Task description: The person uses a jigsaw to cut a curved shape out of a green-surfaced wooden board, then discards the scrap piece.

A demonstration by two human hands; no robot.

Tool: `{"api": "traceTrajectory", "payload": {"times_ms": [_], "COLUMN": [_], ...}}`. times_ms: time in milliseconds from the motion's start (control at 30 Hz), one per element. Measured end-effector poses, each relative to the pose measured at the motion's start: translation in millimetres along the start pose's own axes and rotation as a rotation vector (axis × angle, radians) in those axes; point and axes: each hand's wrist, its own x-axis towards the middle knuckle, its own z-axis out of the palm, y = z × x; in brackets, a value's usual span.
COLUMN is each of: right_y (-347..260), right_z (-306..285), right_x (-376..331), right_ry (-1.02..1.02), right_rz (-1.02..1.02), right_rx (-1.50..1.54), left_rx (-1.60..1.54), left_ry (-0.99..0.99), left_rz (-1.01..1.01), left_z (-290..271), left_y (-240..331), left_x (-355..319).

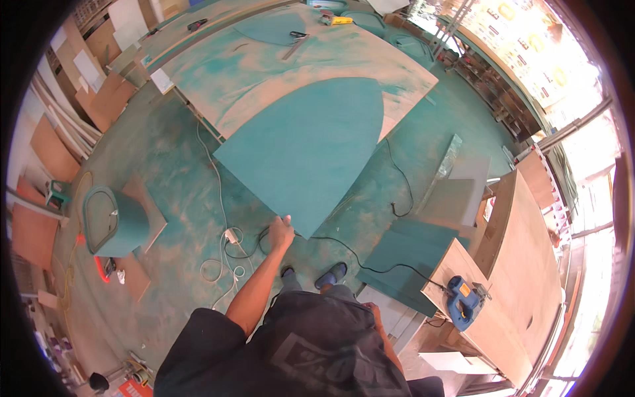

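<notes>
A large teal board with one straight side and curved edges lies partly on the work table, its near corner jutting out over the floor toward me. Close to that corner, my left hand is closed on the board's near left edge. My right hand hangs low by my right hip, mostly hidden by my body, and its fingers cannot be made out. The table's top is bare wood tone smeared with teal.
A blue jigsaw rests on a plywood piece at the right, its black cord crossing the floor. A white extension cord lies coiled near my feet. Left stands a teal rounded tub-like form. A yellow power tool sits on the table's far edge.
</notes>
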Motion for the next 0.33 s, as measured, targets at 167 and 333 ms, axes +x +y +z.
{"api": "traceTrajectory", "payload": {"times_ms": [167,333], "right_y": [53.3,31.3], "right_z": [9.5,11.2], "right_x": [8.9,-1.8], "right_ry": [0.062,-0.020], "right_rz": [0.045,0.082], "right_rx": [0.034,0.032], "left_rx": [0.027,0.056], "left_ry": [-0.071,-0.063], "left_rz": [-0.039,-0.075], "left_z": [8.1,-10.0], "left_y": [24.6,15.9], "left_x": [-8.6,-6.5]}}
